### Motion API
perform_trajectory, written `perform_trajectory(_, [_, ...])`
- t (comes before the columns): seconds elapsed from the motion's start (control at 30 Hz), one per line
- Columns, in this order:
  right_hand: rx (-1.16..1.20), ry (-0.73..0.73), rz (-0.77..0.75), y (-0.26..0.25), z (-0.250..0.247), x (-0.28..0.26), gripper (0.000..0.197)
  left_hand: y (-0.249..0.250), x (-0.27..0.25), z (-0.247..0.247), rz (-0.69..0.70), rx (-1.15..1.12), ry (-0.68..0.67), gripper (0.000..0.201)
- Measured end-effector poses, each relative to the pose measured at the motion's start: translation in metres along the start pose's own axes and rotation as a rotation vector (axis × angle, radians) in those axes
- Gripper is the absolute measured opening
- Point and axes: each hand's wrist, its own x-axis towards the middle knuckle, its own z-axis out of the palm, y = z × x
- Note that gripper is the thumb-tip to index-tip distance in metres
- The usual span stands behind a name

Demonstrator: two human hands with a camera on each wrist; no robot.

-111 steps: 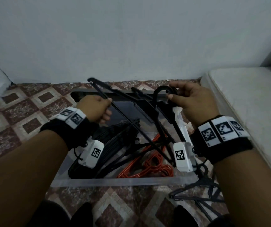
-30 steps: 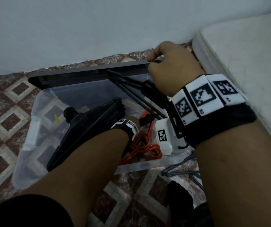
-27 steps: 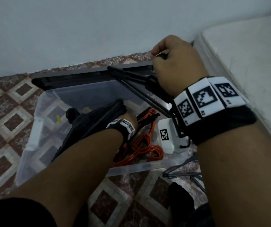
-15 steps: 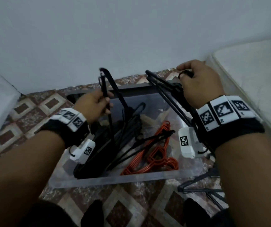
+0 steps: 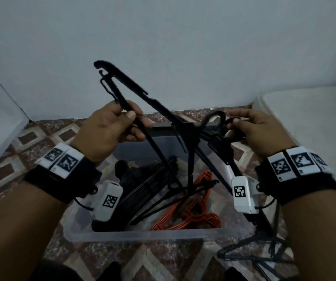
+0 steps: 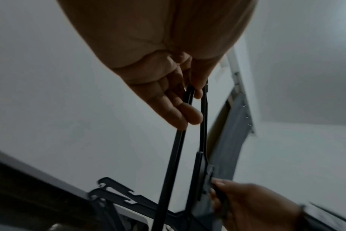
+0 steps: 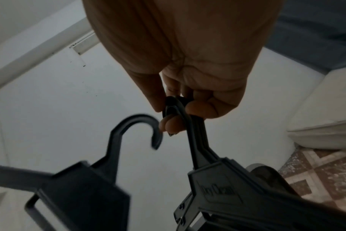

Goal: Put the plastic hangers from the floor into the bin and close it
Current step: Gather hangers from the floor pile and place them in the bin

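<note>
black hangers over bin | left hand grips one arm | right hand pinches hooks (bunched)

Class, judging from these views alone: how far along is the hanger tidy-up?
Done: black and orange hangers already lie in the clear bin. In hand: the left hand grips one black hanger, while the right hand holds others by their hooks. Left: more hangers on the floor, and the bin is open.
</note>
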Motion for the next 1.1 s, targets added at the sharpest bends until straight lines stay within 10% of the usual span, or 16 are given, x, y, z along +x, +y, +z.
perform_trajectory(0.3, [0.345, 0.054, 0.212, -0.001, -0.009, 0.005, 0.021, 0.019, -0.029, 0.059, 0.372, 0.624, -0.563, 0.016])
perform_trajectory(0.57, [0.386, -0.151, 0.341, -0.016, -0.003, -0.009, 0.012, -0.037, -0.037, 0.098, 0.338, 1.012, -0.917, 0.02])
perform_trajectory(0.8, [0.06, -0.096, 0.248, -0.013, 0.01, -0.011, 0.019, -0.082, -0.04, 0.118, 0.333, 0.999, -0.901, 0.035])
perform_trajectory(0.9, [-0.008, -0.149, 0.219, -0.015, 0.006, -0.013, 0.028, -0.098, -0.036, 0.112, 0.273, 0.905, -0.667, 0.033])
perform_trajectory(1.1, [-0.312, -0.156, 0.094, -0.012, -0.001, -0.007, 0.03, -0.154, -0.002, 0.097, -0.23, 1.274, -0.813, 0.025])
